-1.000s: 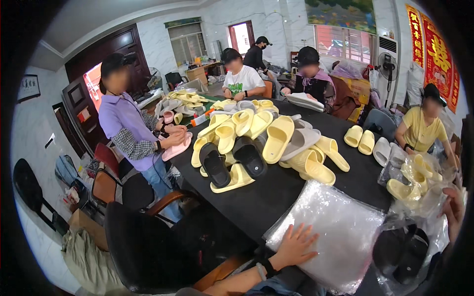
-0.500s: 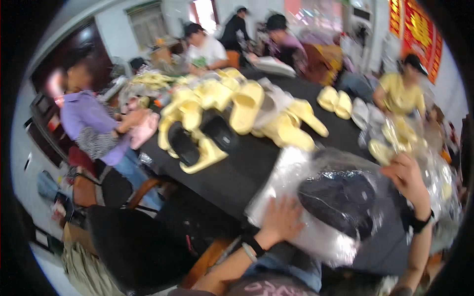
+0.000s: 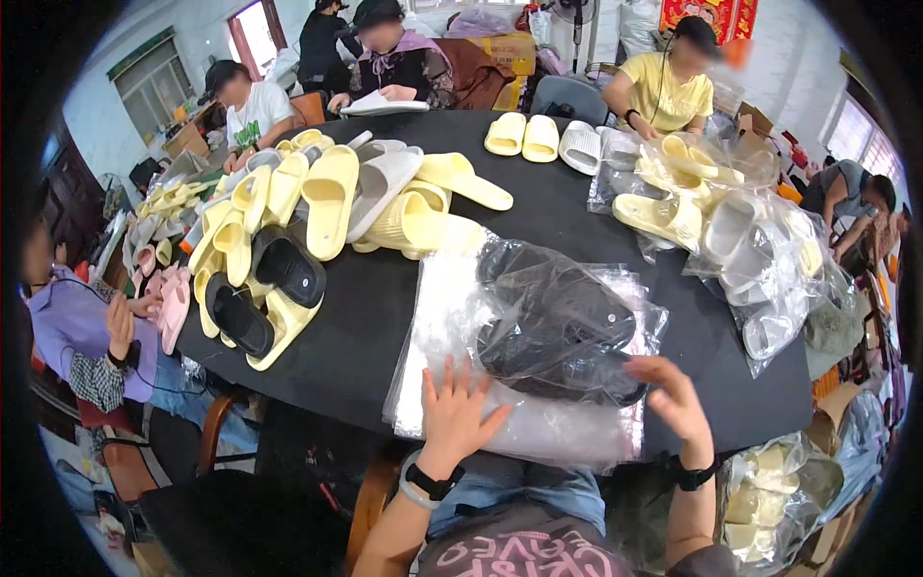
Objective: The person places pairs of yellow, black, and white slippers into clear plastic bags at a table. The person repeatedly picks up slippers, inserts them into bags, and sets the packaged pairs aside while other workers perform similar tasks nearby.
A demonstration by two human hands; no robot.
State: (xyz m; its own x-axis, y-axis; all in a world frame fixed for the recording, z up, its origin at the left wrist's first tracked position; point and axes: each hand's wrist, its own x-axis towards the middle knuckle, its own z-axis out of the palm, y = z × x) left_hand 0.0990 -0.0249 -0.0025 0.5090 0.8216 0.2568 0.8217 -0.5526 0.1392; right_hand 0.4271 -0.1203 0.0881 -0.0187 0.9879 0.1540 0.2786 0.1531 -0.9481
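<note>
My left hand (image 3: 457,413) lies with its fingers spread on a stack of clear plastic bags (image 3: 437,317) at the table's near edge. On the stack rests a clear bag holding black slippers (image 3: 548,337), its film wrinkled over them. My right hand (image 3: 676,399) is at the right side of that bag, with fingers bent loosely and apart, close to a black slipper's end. Whether its fingertips touch the film I cannot tell. Neither hand grips anything.
A pile of loose yellow and grey slippers (image 3: 330,197), with a black pair (image 3: 240,317), covers the table's left part. Bagged slippers (image 3: 740,236) heap at the right, beside a yellow pair (image 3: 521,137). Several people sit around the black table (image 3: 538,207). A chair (image 3: 221,510) stands left.
The view has swung to the right. My right hand has come down from its raised pinch at the bag's edge and opened beside it. My left hand stays flat on the stack.
</note>
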